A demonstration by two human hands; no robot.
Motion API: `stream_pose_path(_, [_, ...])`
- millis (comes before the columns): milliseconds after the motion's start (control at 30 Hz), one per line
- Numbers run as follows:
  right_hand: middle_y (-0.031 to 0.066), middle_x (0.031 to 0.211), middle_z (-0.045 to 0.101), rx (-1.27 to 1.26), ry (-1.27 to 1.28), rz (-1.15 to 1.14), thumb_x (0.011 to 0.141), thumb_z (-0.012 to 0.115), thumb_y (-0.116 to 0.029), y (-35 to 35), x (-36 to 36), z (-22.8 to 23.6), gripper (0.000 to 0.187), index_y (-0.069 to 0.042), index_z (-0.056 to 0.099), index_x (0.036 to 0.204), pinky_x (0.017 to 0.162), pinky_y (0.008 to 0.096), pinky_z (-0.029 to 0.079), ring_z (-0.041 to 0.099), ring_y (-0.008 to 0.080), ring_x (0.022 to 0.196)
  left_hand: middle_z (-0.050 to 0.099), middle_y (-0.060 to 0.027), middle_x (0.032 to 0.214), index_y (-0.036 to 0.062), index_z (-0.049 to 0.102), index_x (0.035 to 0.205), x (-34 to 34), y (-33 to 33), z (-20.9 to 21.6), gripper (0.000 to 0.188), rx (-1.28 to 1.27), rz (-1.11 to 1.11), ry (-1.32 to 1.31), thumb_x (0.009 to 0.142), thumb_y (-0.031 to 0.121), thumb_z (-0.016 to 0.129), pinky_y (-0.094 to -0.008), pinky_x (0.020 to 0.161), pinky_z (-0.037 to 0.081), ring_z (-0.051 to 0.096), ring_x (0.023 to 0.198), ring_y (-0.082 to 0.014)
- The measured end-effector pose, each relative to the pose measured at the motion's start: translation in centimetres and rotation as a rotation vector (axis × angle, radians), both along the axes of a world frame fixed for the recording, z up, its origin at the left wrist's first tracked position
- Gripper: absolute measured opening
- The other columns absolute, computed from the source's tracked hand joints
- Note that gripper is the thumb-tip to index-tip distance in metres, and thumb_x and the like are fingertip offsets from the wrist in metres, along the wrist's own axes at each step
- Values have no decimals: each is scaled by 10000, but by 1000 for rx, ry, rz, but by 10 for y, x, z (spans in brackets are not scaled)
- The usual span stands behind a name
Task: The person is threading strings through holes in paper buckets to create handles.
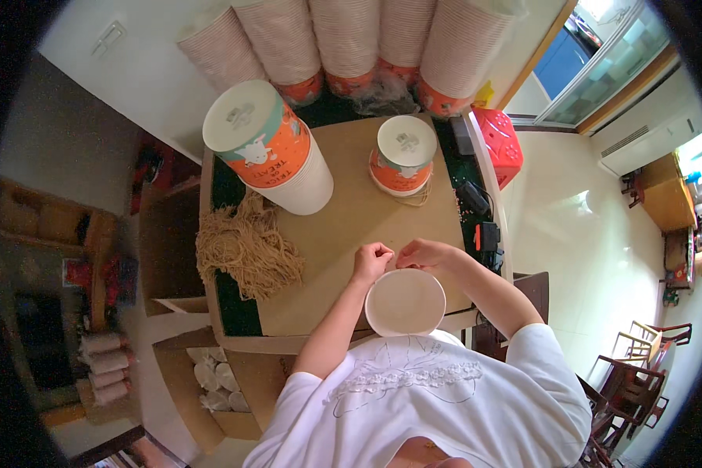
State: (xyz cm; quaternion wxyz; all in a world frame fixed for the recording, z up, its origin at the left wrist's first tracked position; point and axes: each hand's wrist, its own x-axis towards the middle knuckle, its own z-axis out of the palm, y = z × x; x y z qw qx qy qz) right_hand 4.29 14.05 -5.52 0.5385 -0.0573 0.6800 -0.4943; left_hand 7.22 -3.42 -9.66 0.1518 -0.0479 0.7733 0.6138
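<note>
A white paper bucket (405, 306) is close against my shirt at the table's near edge, its round mouth facing up. Just beyond its far rim, my left hand (371, 262) is closed with the fingertips pinched together. My right hand (423, 254) is also in a pinch, right beside it, with a small gap between the two. Whatever the fingertips hold is too small to make out. To the left lies a loose heap of tan twine cords (249, 248). Farther off, a short upside-down stack of orange and teal printed paper buckets (402, 156) has a bit of cord at its foot.
A taller upside-down bucket stack (269, 148) stands at the left on brown cardboard (343, 226). Several wrapped bucket stacks (347, 47) line the back. A black and orange tool (487, 236) lies at the right edge, near a red stool (498, 147). An open carton (210, 382) sits lower left.
</note>
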Motion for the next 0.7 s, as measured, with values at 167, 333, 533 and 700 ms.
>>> stream_pose_path(167, [-31, 645, 534, 129, -8, -59, 800, 542, -269, -7, 2, 27, 197, -91, 624, 791, 434, 184, 340, 450, 43, 531, 584, -44, 629, 7, 586, 735, -2, -2, 10, 48, 261, -3, -316, 765, 11, 548, -223, 459, 423, 528, 520, -97])
stream_pose_path(333, [-26, 634, 526, 57, -134, -338, 800, 562, -289, -11, 10, 23, 207, -91, 611, 767, 425, 182, 341, 448, 45, 519, 568, -48, 650, 8, 547, 778, -7, -1, 13, 41, 369, 13, -327, 793, 6, 509, -213, 449, 419, 508, 502, -98])
stream_pose_path(533, [-12, 628, 528, -137, -29, -634, 785, 600, -238, -15, 24, 9, 167, -78, 593, 738, 430, 188, 360, 481, 59, 536, 547, -47, 629, 9, 488, 901, -6, -4, 11, 126, 497, 94, -375, 775, 10, 495, -202, 409, 383, 476, 469, -85])
stream_pose_path(700, [-6, 599, 518, -13, 140, -480, 777, 596, -225, -24, 28, 21, 189, -64, 589, 677, 455, 202, 359, 474, 58, 553, 523, -30, 628, 12, 470, 927, -5, -2, 12, 170, 541, 129, -336, 758, 1, 490, -188, 377, 342, 444, 448, -73])
